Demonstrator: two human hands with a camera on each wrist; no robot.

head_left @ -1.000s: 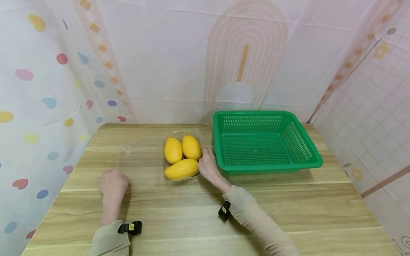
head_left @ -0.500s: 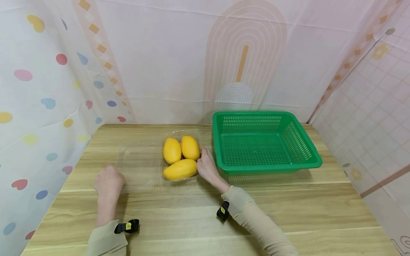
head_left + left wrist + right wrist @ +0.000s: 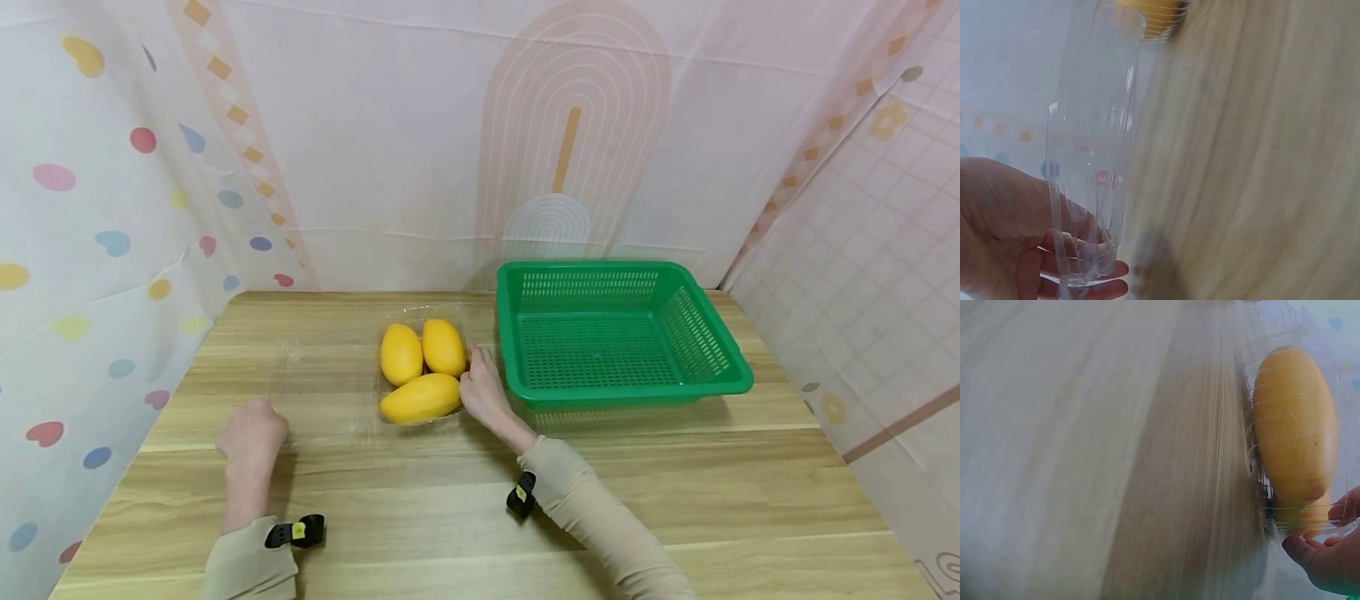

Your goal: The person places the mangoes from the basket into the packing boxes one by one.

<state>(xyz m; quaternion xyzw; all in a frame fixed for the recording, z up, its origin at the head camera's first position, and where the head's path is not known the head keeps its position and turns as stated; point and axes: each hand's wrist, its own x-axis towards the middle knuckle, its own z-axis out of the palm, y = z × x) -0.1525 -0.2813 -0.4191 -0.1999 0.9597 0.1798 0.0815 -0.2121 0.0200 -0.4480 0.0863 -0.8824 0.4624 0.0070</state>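
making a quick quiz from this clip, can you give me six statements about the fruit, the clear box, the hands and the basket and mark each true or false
1. Three yellow fruits lie in the clear box. True.
2. The box is shut. False: its clear lid is open, on the left in the head view.
3. The right hand holds the edge of the box. True.
4. One of the fruits is green. False: all three are yellow.
5. The left hand holds the edge of the lid. True.
6. Nothing stands to the right of the box. False: the green basket stands there in the head view.
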